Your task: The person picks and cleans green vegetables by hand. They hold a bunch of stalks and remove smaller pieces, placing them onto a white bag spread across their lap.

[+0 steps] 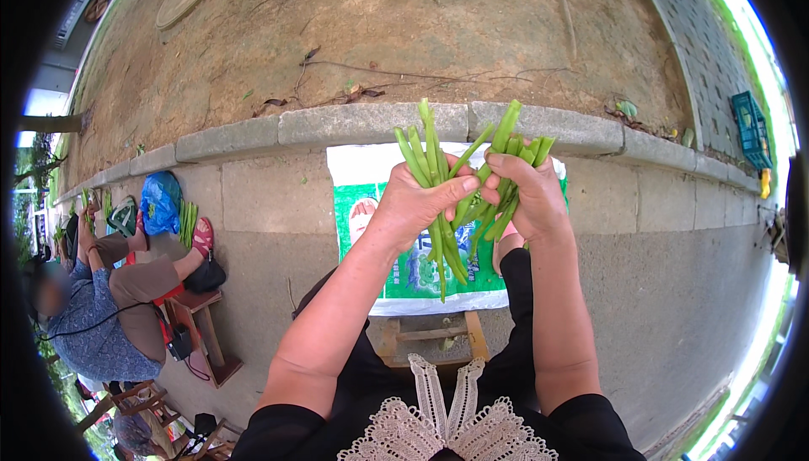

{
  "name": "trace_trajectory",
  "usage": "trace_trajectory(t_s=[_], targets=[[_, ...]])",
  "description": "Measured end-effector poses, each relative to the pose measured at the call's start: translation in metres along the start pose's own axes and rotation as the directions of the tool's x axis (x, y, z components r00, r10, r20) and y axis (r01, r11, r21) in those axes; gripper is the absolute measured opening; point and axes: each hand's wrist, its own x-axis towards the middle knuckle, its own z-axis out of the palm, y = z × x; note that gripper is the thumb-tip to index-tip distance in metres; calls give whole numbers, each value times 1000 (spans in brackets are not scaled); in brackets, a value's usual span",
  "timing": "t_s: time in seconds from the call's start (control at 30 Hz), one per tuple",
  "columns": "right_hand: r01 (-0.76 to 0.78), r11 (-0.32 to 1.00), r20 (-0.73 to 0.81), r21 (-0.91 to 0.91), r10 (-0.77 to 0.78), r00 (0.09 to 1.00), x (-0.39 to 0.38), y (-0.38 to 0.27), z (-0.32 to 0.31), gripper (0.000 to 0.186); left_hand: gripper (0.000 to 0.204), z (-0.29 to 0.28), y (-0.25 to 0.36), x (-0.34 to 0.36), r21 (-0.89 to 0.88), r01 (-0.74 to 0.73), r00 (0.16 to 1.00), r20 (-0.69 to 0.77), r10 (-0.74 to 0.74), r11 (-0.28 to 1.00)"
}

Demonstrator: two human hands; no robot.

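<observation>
Stalks, long, green and leafless, split into two loose bunches at the centre of the frame, above a white-and-green printed plastic sheet. Left bunch is gripped by the bare left hand: fingers curled round mid-length, thumb laid across toward frame centre, both ends left free. Right bunch is clasped by the bare right hand: thumb bent over the front, fingers folded behind and partly hidden. Neither hand is spread; how hard the stalks are squeezed cannot be told. Bunches are tilted opposite ways and nearly meet between the thumbs, presumably so single stalks can be reached from either side. Sheet is likely spread there to keep produce off the ground; its top edge is set near the grey stone curb, with a low wooden stool just below it. At frame left, a co-worker in a blue patterned top is seated near a blue plastic bag and more green stalks. Upper right: blue plastic crate.
</observation>
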Motion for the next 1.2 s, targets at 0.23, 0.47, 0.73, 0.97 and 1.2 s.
trace_trajectory(t_s=[0.23, 0.47, 0.73, 0.97, 1.2], targets=[[17, 992, -50, 128, -11, 999, -2, -1, 1, 13, 25, -1, 0, -1, -37, 61, 998, 1, -61, 997], [47, 956, -99, 291, -19, 995, 4, -8, -10, 18, 35, -1, 1, -4, -95, 34, 998, 49, -30, 995], [-41, 951, -55, 306, 61, 997, 4, -3, -14, 19, 37, -5, -3, -2, -173, 20, 996, 94, -4, 985], [-43, 942, -15, 334, 51, 999, 4, 4, -15, 16, 37, -8, -3, -1, -220, 48, 995, 101, -26, 974], [-37, 957, 0, 289, 39, 999, 4, 2, -12, 18, 34, -3, 1, -5, -49, -4, 989, 149, 11, 999]])
